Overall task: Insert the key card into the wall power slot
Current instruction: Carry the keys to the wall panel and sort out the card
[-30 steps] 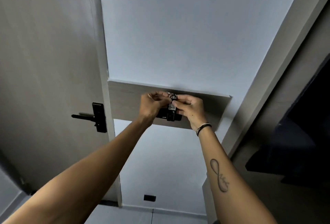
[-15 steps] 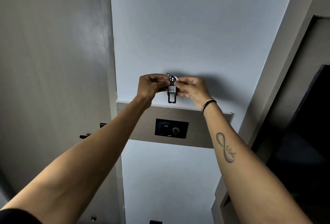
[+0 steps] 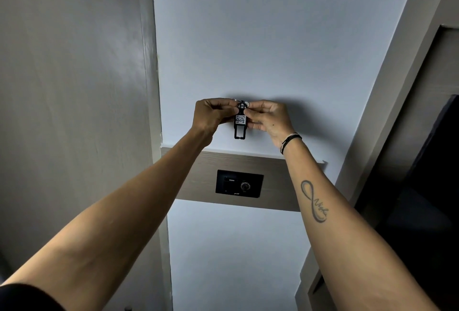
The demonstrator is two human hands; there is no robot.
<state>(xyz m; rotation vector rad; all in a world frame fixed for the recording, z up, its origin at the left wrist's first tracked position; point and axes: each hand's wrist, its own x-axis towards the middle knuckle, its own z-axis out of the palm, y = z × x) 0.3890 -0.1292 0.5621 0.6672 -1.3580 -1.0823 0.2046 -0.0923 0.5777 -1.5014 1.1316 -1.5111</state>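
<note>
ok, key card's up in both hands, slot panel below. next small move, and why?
Probably lower the key card toward the black slot panel. Left hand and right hand pinch it upright against bare wall, above the wood strip that carries the panel, so nothing is inserted yet.

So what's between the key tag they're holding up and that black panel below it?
In the head view, only bare white wall and the top strip of the wooden board separate the key tag from the black panel.
</note>
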